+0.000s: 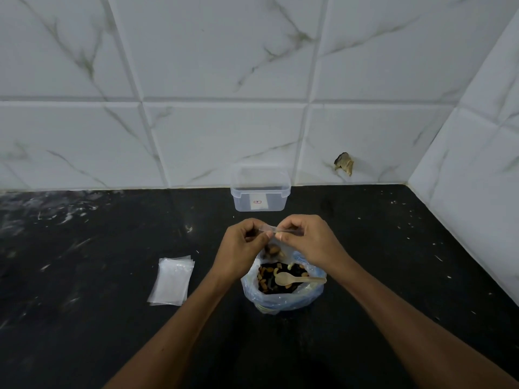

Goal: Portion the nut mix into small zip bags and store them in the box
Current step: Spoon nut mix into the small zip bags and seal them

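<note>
Both hands are up over the big bag of nut mix [282, 282], which sits on the black counter [84, 276] with its plastic rolled down and its mouth wide open. The left hand [243, 248] and the right hand [310, 242] each pinch one end of the top strip of a small zip bag [276, 242], thumbs and forefingers pressed together on the seal, knuckles nearly touching. That little bag hangs just above the far rim of the big bag, and a few nuts show through its clear side. A pale spoon [297, 278] lies inside the big bag, bowl resting on the nuts and handle poking out over the right-hand rim. To the left of the big bag, a short way off and not touching it, a stack of empty zip bags [172, 282] lies flat, slightly fanned at the edges. Beyond the big bag, straight past the hands, the clear box [259, 189] stands open against the tiled wall [196, 80], and I cannot make out anything inside it. Between the big bag and the box runs a strip of bare counter, and there is broad bare surface to the right of the big bag as far as the side wall, with only pale specks scattered there.
</note>
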Motion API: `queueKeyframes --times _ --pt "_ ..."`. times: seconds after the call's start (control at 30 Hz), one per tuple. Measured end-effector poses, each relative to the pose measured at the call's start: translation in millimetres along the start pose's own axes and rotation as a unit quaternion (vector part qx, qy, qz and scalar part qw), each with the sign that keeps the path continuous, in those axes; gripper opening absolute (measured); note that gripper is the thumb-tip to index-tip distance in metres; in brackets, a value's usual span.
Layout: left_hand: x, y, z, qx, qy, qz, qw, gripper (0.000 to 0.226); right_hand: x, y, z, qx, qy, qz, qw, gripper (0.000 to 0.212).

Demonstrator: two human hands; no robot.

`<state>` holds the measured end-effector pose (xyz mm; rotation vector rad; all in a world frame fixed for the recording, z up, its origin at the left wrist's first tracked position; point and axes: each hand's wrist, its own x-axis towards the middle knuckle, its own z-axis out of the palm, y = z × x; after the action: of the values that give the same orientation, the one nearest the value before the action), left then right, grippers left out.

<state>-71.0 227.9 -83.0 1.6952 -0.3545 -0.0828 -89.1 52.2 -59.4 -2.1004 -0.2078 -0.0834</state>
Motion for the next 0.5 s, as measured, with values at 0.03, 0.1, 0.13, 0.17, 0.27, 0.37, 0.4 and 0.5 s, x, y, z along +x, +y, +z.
queueKeyframes --times 0.03,0.1,0.13,0.17,0.27,0.37,0.4,0.5 --pt "0.3 -0.6 -0.6 -0.005 0.005 -0.004 1.0 0.015 -0.1 -0.1 -0.7 0.004 -0.001 0.005 1.0 0.011" --pt "0.8 -2.8 -2.9 -0.011 0.012 -0.008 1.0 0.011 -1.5 0.2 -2.2 0.007 0.01 0.016 1.0 0.009" --pt "1.2 -4.0 -3.9 -0.01 0.01 -0.008 1.0 0.01 -2.1 0.5 -2.6 -0.001 0.019 0.017 1.0 0.008" --pt "1.5 -5.2 -4.5 -0.007 0.005 -0.008 1.0 0.009 -2.6 0.8 -2.5 -0.014 0.025 0.014 0.999 0.007" --pt "2.6 -5.3 -3.9 0.006 -0.006 -0.017 1.0 0.011 -1.8 1.8 -0.4 -0.049 0.026 0.003 0.998 0.009" --pt "4.8 -5.3 -3.8 0.02 -0.015 -0.026 0.999 0.009 -0.7 3.5 1.0 -0.055 0.026 0.007 0.998 0.009" --pt "5.2 -5.2 -3.6 0.026 -0.014 -0.027 0.999 0.009 -0.5 3.8 1.2 -0.051 0.028 0.008 0.998 0.009" --pt "7.0 -5.7 -4.0 0.041 -0.007 -0.024 0.999 0.011 -0.9 4.2 0.9 -0.026 0.024 0.013 0.999 0.007"
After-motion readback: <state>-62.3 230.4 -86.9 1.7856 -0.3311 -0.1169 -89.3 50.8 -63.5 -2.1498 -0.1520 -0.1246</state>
